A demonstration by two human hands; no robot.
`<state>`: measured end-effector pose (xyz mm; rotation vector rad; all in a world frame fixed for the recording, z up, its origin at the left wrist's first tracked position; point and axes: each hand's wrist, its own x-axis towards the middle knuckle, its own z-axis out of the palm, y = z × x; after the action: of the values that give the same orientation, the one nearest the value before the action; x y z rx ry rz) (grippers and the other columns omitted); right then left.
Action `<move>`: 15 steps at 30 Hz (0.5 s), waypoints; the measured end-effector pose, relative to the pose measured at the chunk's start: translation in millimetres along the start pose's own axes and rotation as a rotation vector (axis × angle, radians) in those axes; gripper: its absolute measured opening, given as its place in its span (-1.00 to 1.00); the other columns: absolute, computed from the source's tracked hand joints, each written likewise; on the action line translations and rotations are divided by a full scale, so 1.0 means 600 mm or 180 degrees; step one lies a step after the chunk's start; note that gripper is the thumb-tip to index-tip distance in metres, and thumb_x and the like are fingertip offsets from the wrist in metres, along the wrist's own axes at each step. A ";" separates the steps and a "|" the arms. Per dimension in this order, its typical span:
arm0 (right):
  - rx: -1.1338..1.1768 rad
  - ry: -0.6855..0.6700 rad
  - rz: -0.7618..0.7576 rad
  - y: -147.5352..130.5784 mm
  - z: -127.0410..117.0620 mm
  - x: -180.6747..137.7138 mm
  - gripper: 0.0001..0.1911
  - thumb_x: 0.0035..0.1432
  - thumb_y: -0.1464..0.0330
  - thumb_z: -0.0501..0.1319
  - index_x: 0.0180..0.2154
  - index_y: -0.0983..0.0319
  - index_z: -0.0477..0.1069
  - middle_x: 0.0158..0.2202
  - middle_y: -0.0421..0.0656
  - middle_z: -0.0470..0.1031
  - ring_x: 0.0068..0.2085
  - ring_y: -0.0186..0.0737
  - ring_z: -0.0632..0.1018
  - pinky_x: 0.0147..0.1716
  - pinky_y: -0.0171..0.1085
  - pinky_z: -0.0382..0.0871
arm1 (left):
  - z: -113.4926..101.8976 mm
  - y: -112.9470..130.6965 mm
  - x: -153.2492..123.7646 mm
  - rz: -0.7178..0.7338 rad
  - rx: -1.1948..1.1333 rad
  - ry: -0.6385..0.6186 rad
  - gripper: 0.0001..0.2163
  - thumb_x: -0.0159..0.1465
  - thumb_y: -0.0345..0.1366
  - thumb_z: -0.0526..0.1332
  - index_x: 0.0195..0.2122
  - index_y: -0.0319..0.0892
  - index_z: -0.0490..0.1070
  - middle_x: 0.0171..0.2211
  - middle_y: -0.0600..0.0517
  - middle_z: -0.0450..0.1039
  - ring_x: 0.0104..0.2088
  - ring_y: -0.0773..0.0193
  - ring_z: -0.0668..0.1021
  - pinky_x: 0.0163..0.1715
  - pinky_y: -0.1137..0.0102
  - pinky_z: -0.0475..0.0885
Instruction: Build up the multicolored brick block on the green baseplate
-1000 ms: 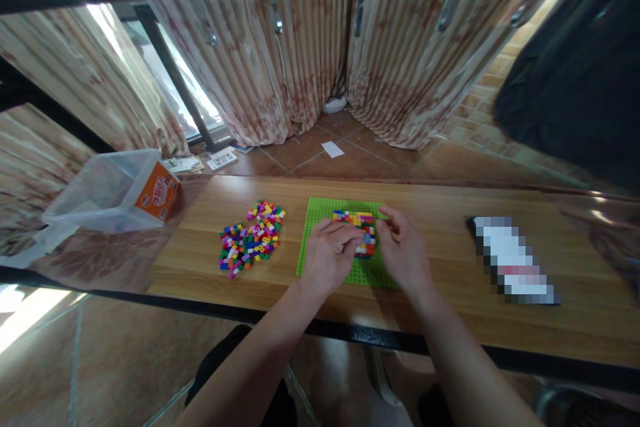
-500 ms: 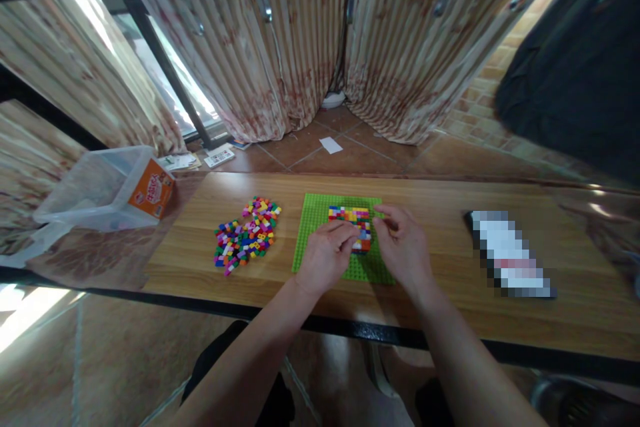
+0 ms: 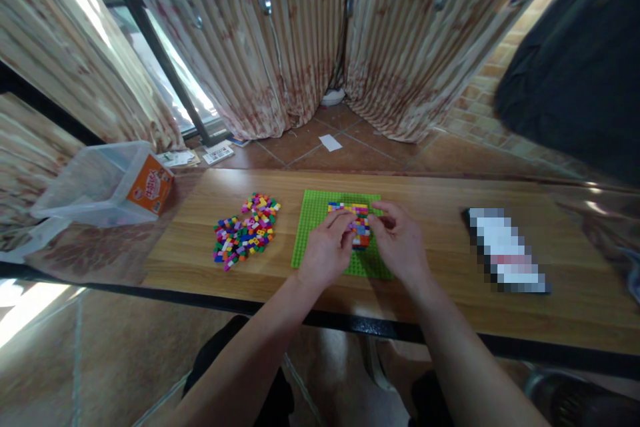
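Note:
A green studded baseplate (image 3: 311, 213) lies on the wooden table. On it sits a compact block of multicoloured toy bricks (image 3: 361, 230), partly covered by my fingers. My left hand (image 3: 327, 247) reaches over the left part of this block, thumb and fingers drawn together in a pinch. What they hold, if anything, is too small to make out. Close by the block's right side is my right hand (image 3: 400, 240), its index finger and thumb a little apart and the other fingers curled; nothing shows between them. A pile of loose toy bricks (image 3: 245, 235) lies left of the baseplate.
A phone-like object (image 3: 507, 250), blurred by pixels, lies on the table (image 3: 445, 213) at the right. Beyond the table's left end stands a clear plastic bin (image 3: 95, 193) with an orange label. Curtains (image 3: 300, 67) hang behind, and papers (image 3: 218, 154) lie near them.
The fingers of my left hand have spread slightly and shifted over the brick block. My right thumb has moved a little closer to the block's edge. The view has tilted slightly.

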<state>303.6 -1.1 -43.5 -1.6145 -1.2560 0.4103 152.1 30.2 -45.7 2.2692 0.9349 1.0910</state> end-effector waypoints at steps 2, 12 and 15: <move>0.0132 -0.0165 0.0070 0.005 0.004 -0.002 -0.60 0.15 0.22 0.19 0.00 0.21 0.45 0.01 0.02 0.48 -0.17 -0.11 0.57 -0.12 0.00 0.49 | -0.001 0.004 0.000 -0.0087 0.0014 -0.0035 -0.71 0.29 -0.52 0.13 0.02 -0.17 0.38 0.05 -0.10 0.47 0.11 0.18 0.50 0.09 0.21 0.50; 0.0146 -0.0409 0.0170 0.013 0.020 -0.007 -0.47 0.00 0.33 0.21 0.08 0.16 0.39 0.04 -0.01 0.49 0.04 -0.01 0.51 0.07 0.13 0.36 | 0.000 0.018 -0.001 -0.0295 0.0121 -0.0045 -0.65 0.27 -0.55 0.11 0.05 -0.15 0.33 0.06 -0.10 0.45 0.07 0.14 0.53 0.07 0.18 0.49; 0.0246 -0.0415 0.0317 0.015 0.022 -0.006 -0.45 -0.03 0.36 0.19 0.07 0.18 0.40 0.03 -0.02 0.51 0.03 0.00 0.52 0.09 0.14 0.35 | 0.000 0.021 -0.001 -0.0400 0.0115 -0.0097 -0.65 0.27 -0.54 0.10 0.06 -0.17 0.32 0.05 -0.11 0.46 0.04 0.13 0.54 0.04 0.19 0.50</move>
<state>297.2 3.0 -57.9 -1.6097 -1.2439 0.6277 156.5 21.7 -38.0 2.2162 1.0773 0.9905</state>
